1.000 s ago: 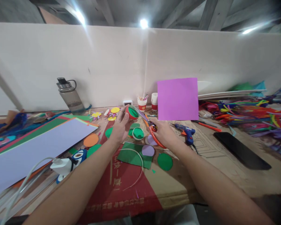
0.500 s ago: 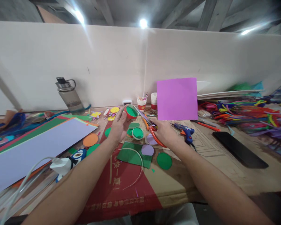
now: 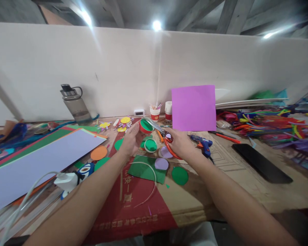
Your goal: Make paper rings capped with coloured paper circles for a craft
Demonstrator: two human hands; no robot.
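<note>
My left hand (image 3: 130, 140) grips a short red paper cup piece (image 3: 146, 127) with green inside, tilted toward me. Closed around the orange-red handles of a pair of scissors (image 3: 154, 125) is my right hand (image 3: 181, 141). The scissor blades lie at the cup piece's upper rim and reach over its opening; whether they are cutting I cannot tell. Below stand a white-rimmed piece with green inside (image 3: 150, 145) and another with lilac inside (image 3: 166, 152). A lilac disc (image 3: 161, 164) lies on a green sheet (image 3: 143, 169), beside a green disc (image 3: 180, 176).
A blue glue gun (image 3: 206, 146) and a black phone (image 3: 261, 163) lie to the right, with colourful pipe cleaners (image 3: 269, 124) beyond. A purple sheet (image 3: 193, 108) leans at the back. Coloured sheets (image 3: 48, 167), a white plug (image 3: 66, 181) and a bottle (image 3: 77, 106) are left.
The cup piece has shifted slightly right and down and turned a little. The scissor blades have moved left, now farther over its rim.
</note>
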